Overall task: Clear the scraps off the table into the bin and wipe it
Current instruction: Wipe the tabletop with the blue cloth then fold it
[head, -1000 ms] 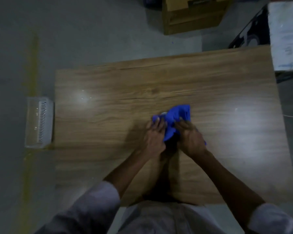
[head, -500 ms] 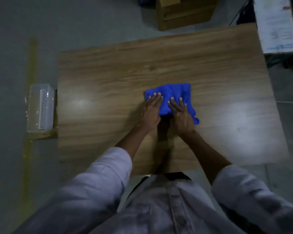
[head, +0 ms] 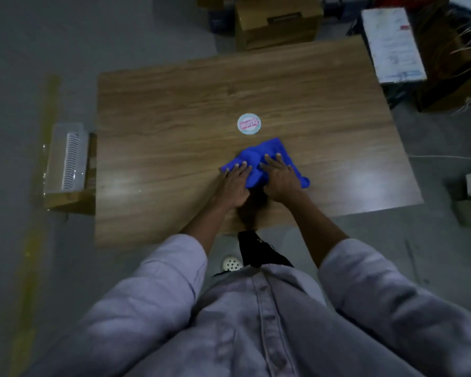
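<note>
Both hands lie flat with straight fingers on the blue microfibre cloth [head: 259, 155], pressing it to the wooden worktop [head: 161, 118]. The left hand [head: 233, 183] covers the cloth's left corner and the right hand [head: 279, 178] its middle; neither grips it.

The cloth sits near the centre of the worktop, towards the near edge. A round printed disc [head: 249, 123] lies just beyond the cloth, not touching it. The clear plastic bin [head: 65, 156] stands off the worktop's left edge, well apart from both.

Hazards:
- A forward wiping stroke would likely push the disc towards the far edge and onto the floor instead of into the bin.
- The disc may catch under the cloth and be dragged about unseen.
- The cloth is bunched, not flat, so its contact is uneven and it may leave streaks.
- Whether the disc is stuck down cannot be told; if it is, it will resist sweeping.
</note>
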`<state>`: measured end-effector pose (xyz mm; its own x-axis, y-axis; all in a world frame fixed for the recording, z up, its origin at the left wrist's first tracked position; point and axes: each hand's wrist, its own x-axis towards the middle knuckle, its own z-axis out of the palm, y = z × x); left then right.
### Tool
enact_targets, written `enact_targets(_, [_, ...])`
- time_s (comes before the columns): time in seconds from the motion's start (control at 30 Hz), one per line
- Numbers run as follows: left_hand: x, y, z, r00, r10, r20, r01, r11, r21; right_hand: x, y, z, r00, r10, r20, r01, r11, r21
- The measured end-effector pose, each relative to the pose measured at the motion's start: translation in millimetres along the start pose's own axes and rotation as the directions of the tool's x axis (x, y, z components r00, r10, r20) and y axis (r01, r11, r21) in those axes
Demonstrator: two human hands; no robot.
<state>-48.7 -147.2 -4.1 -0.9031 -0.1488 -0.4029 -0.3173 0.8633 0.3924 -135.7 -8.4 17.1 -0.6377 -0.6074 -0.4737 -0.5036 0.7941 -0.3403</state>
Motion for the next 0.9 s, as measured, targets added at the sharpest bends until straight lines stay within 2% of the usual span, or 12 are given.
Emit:
enact_targets(0.07, [-17.1, -8.0, 30.4, 0.999, 0.031, -0.005, -0.031, 0.999, 0.006, -18.0, 8.3, 30.7, 1.0, 0.016, 0.001, -0.016, 1.0, 0.005])
enact_targets(0.2, [-59.6, -6.2, 59.6, 0.994, 0.112, 0.0, -0.112, 0.994, -0.013, -75.7, 9.6, 78.5, 0.987, 0.053, -0.151, -0.046, 0.997, 0.054])
enact_targets(0.33, [-111.7, 7.8, 68.5, 0.973, 0.226, 0.034, -0.225, 0.973, -0.052, -125.6, 8.7, 101.6, 0.965, 0.044, -0.258, -0.046, 0.999, -0.004])
enact_targets(0.47, [-130.0, 15.3, 44.9, 0.964, 0.145, 0.223, -0.112, 0.982, -0.153, -158.6, 2.8, 92.6, 0.951, 0.058, -0.305, -0.068, 0.997, -0.023])
enact_targets(0.53, [-135.4, 11.7, 26.1, 0.954, 0.157, 0.256, -0.108, 0.975, -0.196, -168.9, -5.7, 76.1, 0.959, 0.072, -0.275, -0.088, 0.995, -0.045])
enact_targets(0.6, [-139.5, 1.5, 8.1, 0.976, 0.12, 0.18, -0.08, 0.973, -0.214, -168.6, -15.1, 53.5, 0.959, 0.054, -0.278, -0.073, 0.996, -0.058])
enact_targets(0.67, [-137.3, -9.2, -14.4, 0.998, 0.062, 0.004, -0.06, 0.972, -0.225, -161.7, -28.0, 24.1, 0.923, 0.0, -0.385, -0.01, 1.0, -0.024])
enact_targets(0.73, [-130.5, -16.4, -39.9, 0.967, 0.086, -0.239, -0.144, 0.961, -0.237, -153.6, -45.4, -6.4, 0.843, -0.056, -0.536, 0.082, 0.996, 0.024])
enact_targets(0.8, [-124.3, -18.4, -63.2, 0.889, 0.111, -0.444, -0.227, 0.949, -0.218, -145.4, -61.4, -29.8, 0.735, -0.1, -0.671, 0.142, 0.99, 0.008])
enact_targets(0.9, [-119.2, -21.3, -77.8, 0.828, 0.092, -0.554, -0.205, 0.968, -0.145, -136.3, -73.9, -37.5, 0.59, -0.175, -0.788, 0.177, 0.98, -0.085])
